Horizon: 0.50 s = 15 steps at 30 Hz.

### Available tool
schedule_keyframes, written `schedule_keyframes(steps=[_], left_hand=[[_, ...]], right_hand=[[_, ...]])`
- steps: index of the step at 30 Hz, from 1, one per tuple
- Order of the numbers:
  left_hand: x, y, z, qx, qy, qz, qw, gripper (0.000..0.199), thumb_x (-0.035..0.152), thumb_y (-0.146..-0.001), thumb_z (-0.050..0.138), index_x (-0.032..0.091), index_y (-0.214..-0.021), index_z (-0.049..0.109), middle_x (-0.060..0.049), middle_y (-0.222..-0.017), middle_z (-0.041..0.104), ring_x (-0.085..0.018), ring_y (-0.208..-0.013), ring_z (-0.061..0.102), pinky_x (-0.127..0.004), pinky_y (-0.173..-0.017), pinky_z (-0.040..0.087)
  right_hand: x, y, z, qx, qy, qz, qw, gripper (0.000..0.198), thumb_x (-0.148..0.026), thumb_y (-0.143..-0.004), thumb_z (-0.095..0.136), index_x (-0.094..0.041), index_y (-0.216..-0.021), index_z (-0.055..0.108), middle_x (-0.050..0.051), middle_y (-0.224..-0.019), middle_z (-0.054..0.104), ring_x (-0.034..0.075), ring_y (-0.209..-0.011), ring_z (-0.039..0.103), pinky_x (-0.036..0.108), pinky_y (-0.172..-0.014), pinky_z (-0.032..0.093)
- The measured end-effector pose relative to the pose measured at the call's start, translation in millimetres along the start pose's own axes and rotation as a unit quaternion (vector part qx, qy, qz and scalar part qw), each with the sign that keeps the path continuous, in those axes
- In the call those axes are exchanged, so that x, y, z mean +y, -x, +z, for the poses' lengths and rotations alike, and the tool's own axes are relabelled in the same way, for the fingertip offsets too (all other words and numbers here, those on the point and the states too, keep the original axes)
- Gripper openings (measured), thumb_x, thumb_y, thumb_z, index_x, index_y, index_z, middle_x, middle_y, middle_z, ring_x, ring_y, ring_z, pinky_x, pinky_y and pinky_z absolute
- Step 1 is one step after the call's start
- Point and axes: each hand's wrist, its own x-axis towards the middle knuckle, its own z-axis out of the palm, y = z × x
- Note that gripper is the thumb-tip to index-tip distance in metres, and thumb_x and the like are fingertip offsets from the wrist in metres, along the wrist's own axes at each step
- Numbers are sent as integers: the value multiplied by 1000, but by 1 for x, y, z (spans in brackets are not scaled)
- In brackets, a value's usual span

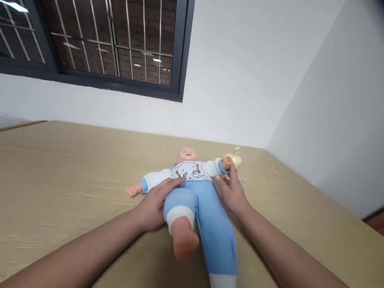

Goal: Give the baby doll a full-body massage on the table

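Note:
A baby doll (214, 217) lies on its back on the table, head away from me and arms spread. It wears light blue trousers and a white top with an elephant face. Its left-hand leg in view is bent up, the foot (184, 242) towards me; the other leg lies straight. My left hand (155, 204) rests at the doll's waist, fingers stretched over its belly. On the other side my right hand (233, 193) has its fingers apart, a fingertip by the doll's hand and a pale yellow thing (235, 158) whose kind I cannot make out.
The wooden-looking table (65, 180) reaches back to a white wall (238, 60). A barred window (113, 35) with a dark frame is above. To the right lie a thin pale strand (275, 170) and a tiny bluish bit (243, 181).

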Motion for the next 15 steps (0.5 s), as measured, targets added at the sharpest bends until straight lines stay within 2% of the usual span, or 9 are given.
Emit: schedule_keyframes(steps=[2, 4, 7, 11, 15], left_hand=[[-2, -1, 4, 14, 12, -5, 1000, 63, 23, -81, 71, 28, -140, 49, -7, -125, 59, -24, -116, 59, -40, -103, 45], [-6, -2, 9, 25, 31, -2, 999, 47, 23, -85, 67, 28, -132, 59, -6, -118, 62, -22, -110, 61, -38, -99, 48], [-11, -2, 15, 27, 55, 6, 998, 33, 21, -90, 62, 27, -122, 67, -6, -112, 65, -20, -106, 63, -35, -96, 49], [-14, -2, 14, 16, 64, 21, 998, 30, 22, -88, 65, 26, -118, 68, -6, -114, 67, -20, -107, 63, -36, -98, 49], [-12, -4, 10, 2, 62, 28, 998, 30, 23, -88, 64, 26, -118, 67, -6, -116, 68, -21, -108, 62, -37, -99, 48]], right_hand=[[-8, 5, 1, -70, 89, -50, 992, 87, -51, -89, 60, -29, -157, 10, 8, -163, 19, 28, -151, 19, 54, -122, 20], [-11, 7, 3, -125, 145, -65, 979, 91, -53, -89, 59, -30, -158, 4, 7, -166, 5, 29, -153, 7, 55, -122, 15], [-13, 8, 4, -176, 187, -71, 964, 81, -56, -91, 55, -35, -157, 13, 1, -165, -10, 30, -153, 0, 55, -122, 16], [-16, 5, 3, -221, 212, -76, 949, 68, -56, -93, 52, -41, -153, 25, -2, -166, -7, 29, -153, 6, 54, -121, 19], [-17, 3, 2, -224, 214, -77, 948, 66, -56, -92, 53, -41, -151, 31, 1, -166, 3, 31, -152, 10, 57, -120, 21]])
